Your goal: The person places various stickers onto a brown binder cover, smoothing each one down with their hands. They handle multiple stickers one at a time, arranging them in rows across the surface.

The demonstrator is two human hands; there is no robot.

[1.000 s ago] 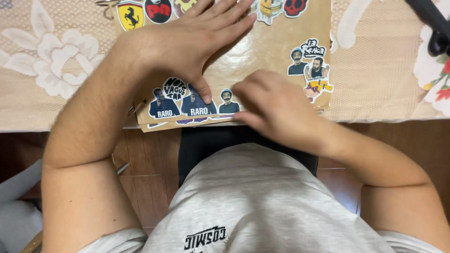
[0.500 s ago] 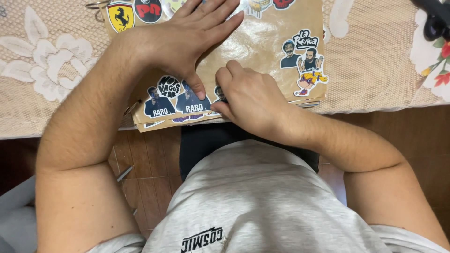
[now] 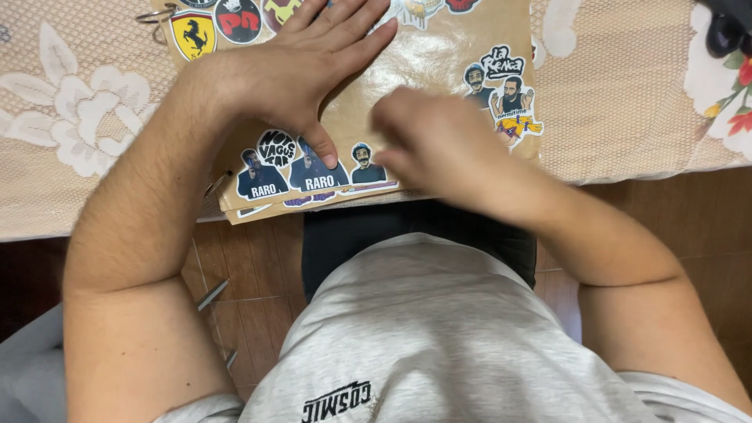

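A tan kraft-paper ring binder cover point(image 3: 439, 55) lies on the table, covered with cartoon stickers. My left hand point(image 3: 301, 74) presses flat on it, fingers spread, with the thumb on a sticker of cartoon men point(image 3: 313, 174) near the front edge. My right hand point(image 3: 427, 145) is blurred by motion and rests on the cover just right of those stickers, fingers curled; I cannot see what its fingertips touch. Another cartoon sticker of two bearded figures point(image 3: 501, 90) sits to the right.
A beige lace tablecloth with white flowers point(image 3: 63, 110) covers the table. A dark object point(image 3: 728, 31) sits at the far right corner. Metal binder rings point(image 3: 157, 16) show at the top left. Below the table edge are a tiled floor and my grey shirt.
My right hand slid up from the front edge onto the cover and is moving fast now. The left hand stays pressed in place.
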